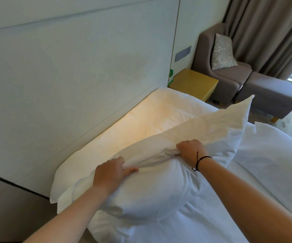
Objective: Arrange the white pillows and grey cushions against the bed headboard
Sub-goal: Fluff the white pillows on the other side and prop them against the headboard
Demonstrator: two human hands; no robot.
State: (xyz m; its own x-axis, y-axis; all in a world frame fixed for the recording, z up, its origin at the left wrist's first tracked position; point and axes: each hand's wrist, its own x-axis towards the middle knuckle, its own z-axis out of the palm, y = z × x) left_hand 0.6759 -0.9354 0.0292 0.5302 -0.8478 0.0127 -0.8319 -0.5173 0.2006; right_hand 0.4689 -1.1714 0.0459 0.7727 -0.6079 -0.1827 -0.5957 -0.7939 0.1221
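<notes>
A white pillow [159,186] stands on its edge on the bed, a little way in front of the pale padded headboard [63,85]. My left hand [110,172] grips a fold of its top edge. My right hand [191,151], with a dark cord at the wrist, pinches the same top edge further right. Another white pillow [150,116] lies flat along the foot of the headboard, lit warm yellow. A silver-grey cushion [223,52] leans in the armchair at the back right, far from both hands.
A yellow bedside table [194,83] stands right of the headboard. Beyond it are a grey armchair [229,76], a grey footstool [269,95] and brown curtains [273,32]. White bedding [264,163] covers the bed on the right.
</notes>
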